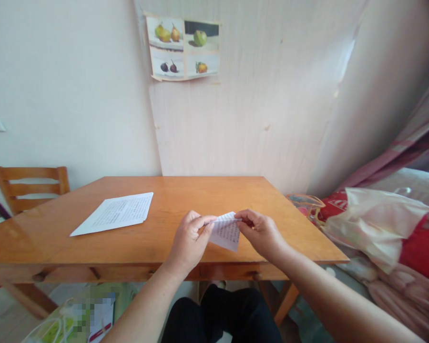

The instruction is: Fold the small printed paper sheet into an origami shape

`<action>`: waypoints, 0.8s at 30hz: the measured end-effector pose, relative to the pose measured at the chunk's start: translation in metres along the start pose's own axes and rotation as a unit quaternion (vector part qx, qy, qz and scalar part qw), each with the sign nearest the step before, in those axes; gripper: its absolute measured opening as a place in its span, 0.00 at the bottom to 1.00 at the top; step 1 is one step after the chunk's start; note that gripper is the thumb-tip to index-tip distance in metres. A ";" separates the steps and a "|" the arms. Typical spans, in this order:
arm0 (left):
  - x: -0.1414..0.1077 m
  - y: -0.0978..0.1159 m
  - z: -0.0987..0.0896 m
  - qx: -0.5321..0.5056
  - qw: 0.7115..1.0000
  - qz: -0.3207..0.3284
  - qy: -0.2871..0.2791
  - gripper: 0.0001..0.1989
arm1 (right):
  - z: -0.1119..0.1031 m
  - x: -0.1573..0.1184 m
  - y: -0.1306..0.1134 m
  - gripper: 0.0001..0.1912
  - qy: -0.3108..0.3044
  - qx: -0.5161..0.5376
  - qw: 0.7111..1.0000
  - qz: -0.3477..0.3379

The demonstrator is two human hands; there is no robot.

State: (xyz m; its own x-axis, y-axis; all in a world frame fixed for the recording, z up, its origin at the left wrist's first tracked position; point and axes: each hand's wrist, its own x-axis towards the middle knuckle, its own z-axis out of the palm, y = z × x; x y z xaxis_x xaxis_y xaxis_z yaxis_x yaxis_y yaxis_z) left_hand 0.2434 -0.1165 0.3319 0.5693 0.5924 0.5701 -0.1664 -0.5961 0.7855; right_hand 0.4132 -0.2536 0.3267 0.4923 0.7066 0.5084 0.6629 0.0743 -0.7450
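A small folded piece of printed paper point(226, 233) is held up between both hands above the front edge of the wooden table point(186, 200). My left hand point(193, 238) pinches its upper left corner between thumb and fingers. At the upper right corner, my right hand point(259, 231) grips the same paper, fingers curled. The lower part of the paper hangs down, with rows of text showing. Farther left, a flat stack of printed sheets point(116, 213) lies on the table.
A wooden chair point(34, 187) stands behind the table's left end. Plastic bags point(375, 224) and red items are heaped at the right. Fruit pictures point(184, 47) hang on the wall. Below the table are my legs and a bag at the left.
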 end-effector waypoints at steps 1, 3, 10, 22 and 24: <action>0.001 0.001 -0.001 0.013 1.000 0.009 0.009 0.08 | -0.002 0.001 -0.002 0.08 0.012 -0.020 1.000 -0.020; 0.002 0.005 -0.001 0.031 0.999 0.029 0.033 0.07 | -0.006 0.003 -0.006 0.06 0.038 -0.044 0.996 -0.064; 0.006 0.016 0.004 -0.130 0.988 -0.085 -0.010 0.09 | -0.007 0.005 -0.014 0.06 -0.010 0.095 0.995 0.018; 0.005 -0.008 0.008 -0.279 0.926 -0.249 0.043 0.17 | 0.007 0.000 0.002 0.15 -0.054 0.250 0.959 0.125; 0.006 -0.012 0.010 -0.272 0.927 -0.254 0.048 0.17 | 0.012 -0.001 0.006 0.15 -0.050 0.246 0.960 0.127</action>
State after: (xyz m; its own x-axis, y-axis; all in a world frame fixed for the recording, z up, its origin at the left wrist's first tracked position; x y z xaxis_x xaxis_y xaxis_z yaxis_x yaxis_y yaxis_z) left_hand 0.2569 -0.1111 0.3234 0.6161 0.7822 0.0925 -0.2926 0.1182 0.9489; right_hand 0.4099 -0.2455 0.3172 0.5291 0.8082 0.2585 0.1709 0.1969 -0.9654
